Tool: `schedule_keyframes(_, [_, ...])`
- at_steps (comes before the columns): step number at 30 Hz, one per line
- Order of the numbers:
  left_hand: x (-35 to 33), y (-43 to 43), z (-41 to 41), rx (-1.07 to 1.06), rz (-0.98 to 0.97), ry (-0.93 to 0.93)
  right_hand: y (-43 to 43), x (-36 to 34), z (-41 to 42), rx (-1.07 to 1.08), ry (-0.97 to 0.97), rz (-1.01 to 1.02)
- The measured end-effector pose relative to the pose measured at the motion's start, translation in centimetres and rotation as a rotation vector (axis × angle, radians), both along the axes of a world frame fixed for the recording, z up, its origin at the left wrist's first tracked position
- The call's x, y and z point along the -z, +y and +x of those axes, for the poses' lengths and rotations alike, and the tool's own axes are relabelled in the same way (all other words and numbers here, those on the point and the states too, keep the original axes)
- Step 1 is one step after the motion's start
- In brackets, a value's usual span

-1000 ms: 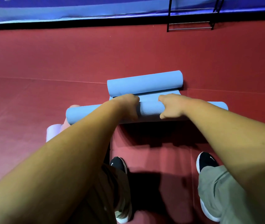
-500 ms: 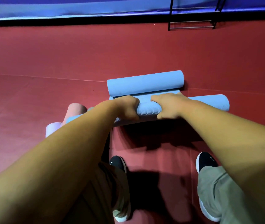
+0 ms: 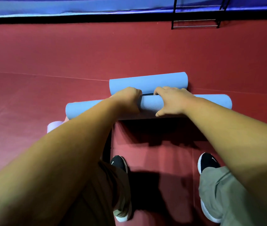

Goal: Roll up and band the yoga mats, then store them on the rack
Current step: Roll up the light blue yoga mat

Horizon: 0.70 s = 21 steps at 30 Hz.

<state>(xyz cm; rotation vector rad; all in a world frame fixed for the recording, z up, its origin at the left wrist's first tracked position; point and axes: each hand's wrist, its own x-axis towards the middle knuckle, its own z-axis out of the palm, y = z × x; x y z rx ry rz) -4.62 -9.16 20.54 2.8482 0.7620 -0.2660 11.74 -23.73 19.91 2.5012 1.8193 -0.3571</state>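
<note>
A long light-blue yoga mat roll (image 3: 150,103) lies crosswise on the red floor in front of my feet. My left hand (image 3: 127,100) grips its middle from above, with the fingers curled over the far side. My right hand (image 3: 172,100) holds it just to the right, fingers over the top and thumb on the near side. A shorter light-blue roll (image 3: 147,82) lies right behind it, touching or nearly touching. The black metal rack (image 3: 196,13) stands far off at the back right, against the blue wall padding.
A lilac rolled mat (image 3: 53,126) and the tip of a pink one (image 3: 66,119) lie at the left, mostly hidden under my left forearm. My two black shoes (image 3: 119,163) stand behind the roll. Open red floor stretches to the wall.
The long blue roll has moved away from me, up against the far roll. The flat blue strip between them is no longer visible. Both hands have kept their hold.
</note>
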Motion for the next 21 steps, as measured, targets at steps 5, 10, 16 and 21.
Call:
schedule_keyframes(5, [-0.05, 0.5, -0.18, 0.015, -0.093, 0.076, -0.09, -0.21, -0.25, -0.041, 0.059, -0.014])
schedule_keyframes(10, [0.44, 0.15, 0.02, 0.075, 0.043, 0.165, 0.11, -0.22, -0.34, 0.03, 0.218, -0.058])
schedule_keyframes(16, [0.17, 0.02, 0.36, 0.063, 0.079, 0.058, 0.04, -0.12, 0.42, 0.044, 0.24, -0.098])
schedule_keyframes(21, [-0.44, 0.59, 0.27, 0.026, 0.017, 0.1, 0.33, 0.21, 0.19, 0.008, 0.084, -0.054])
